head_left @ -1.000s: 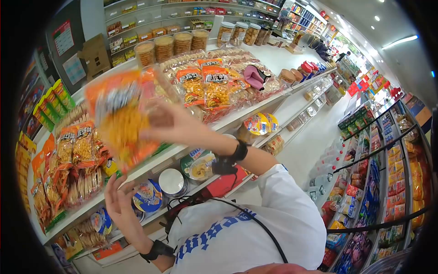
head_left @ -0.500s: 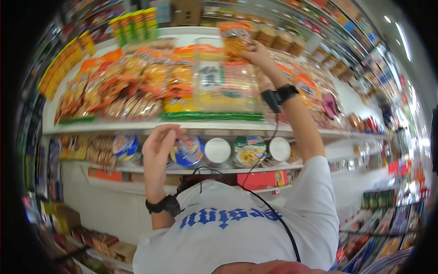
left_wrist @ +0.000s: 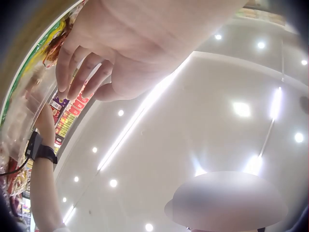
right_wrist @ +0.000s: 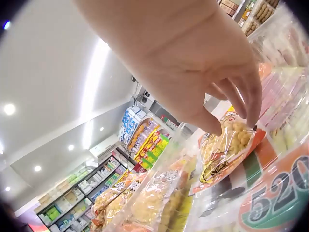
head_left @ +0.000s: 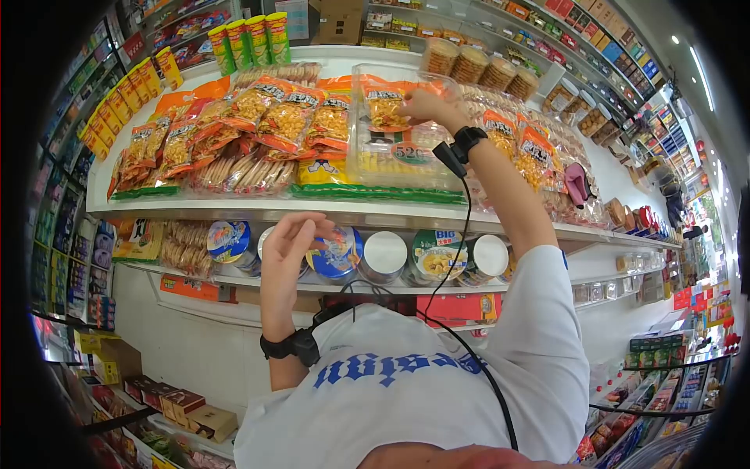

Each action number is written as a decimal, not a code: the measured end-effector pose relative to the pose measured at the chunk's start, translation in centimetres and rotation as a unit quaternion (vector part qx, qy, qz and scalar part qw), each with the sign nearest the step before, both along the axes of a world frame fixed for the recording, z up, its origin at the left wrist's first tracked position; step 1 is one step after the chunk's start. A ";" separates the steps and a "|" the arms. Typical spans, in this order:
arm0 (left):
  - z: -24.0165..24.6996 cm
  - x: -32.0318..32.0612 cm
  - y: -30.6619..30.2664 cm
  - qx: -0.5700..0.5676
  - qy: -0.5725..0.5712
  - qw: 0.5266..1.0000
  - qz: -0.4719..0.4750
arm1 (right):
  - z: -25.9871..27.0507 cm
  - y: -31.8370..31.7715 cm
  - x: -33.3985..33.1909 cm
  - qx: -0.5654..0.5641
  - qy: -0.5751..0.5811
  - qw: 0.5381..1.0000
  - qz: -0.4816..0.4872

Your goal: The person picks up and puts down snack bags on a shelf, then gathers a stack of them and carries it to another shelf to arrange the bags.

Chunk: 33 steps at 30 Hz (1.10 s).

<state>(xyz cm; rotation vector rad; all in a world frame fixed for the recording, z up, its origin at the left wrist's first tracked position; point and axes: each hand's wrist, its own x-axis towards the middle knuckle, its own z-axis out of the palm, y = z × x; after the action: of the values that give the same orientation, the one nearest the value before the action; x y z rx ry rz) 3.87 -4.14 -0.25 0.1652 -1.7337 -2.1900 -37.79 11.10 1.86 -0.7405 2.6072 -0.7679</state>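
My right hand (head_left: 432, 108) reaches to the back of the display shelf and pinches the right edge of an orange bag of yellow snacks (head_left: 384, 109). That bag lies in a clear plastic box (head_left: 361, 168), which has a green "520" label showing. In the right wrist view, thumb and fingertips come down on the snack bag (right_wrist: 224, 150), its yellow pieces visible through the film. My left hand (head_left: 287, 246) hovers by the shelf's front edge, fingers loosely bent and nothing in them. Left of the box, similar orange snack bags (head_left: 285, 117) are heaped on flat packs.
Below the display shelf (head_left: 234, 209), a lower shelf carries instant noodle tubs (head_left: 439, 258). Green cans (head_left: 258, 41) and biscuit jars (head_left: 473, 64) line the back. More orange bags (head_left: 535, 156) and a pink pouch (head_left: 578, 184) lie to the right. A black cable (head_left: 467, 227) hangs from my right wrist.
My right hand carried the snack bag from the left across to the right and lowered it into the clear box. The view swung to face the shelf. The left hand stayed near the shelf edge.
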 end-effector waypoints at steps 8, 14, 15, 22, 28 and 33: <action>-0.2 -0.5 0.8 -0.008 -0.026 0.999 -0.018 | 3.1 4.1 4.2 -0.098 0.139 0.982 0.082; -0.1 -0.5 0.2 -0.022 -0.028 0.999 -0.002 | 9.3 15.7 9.4 -0.290 0.327 0.898 -0.042; 0.2 -0.5 0.3 -0.012 -0.029 1.000 0.001 | 9.4 18.5 10.0 -0.298 0.362 0.878 -0.094; 1.4 -3.7 0.2 -0.063 0.001 0.998 -0.019 | 1.4 30.4 14.4 -0.106 0.299 0.906 -0.281; 4.8 -12.5 1.1 -0.145 0.054 0.986 -0.069 | -2.1 28.4 16.8 -0.063 0.372 0.876 -0.302; 6.8 -22.7 -1.4 -0.256 0.089 0.950 -0.158 | -1.7 28.2 17.4 -0.144 0.322 0.874 -0.334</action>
<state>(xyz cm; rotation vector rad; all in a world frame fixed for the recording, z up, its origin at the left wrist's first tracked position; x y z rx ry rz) -18.87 -5.54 6.57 -0.4514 -2.2667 -1.7884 -20.42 39.29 0.16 -0.1231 3.4693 -1.3041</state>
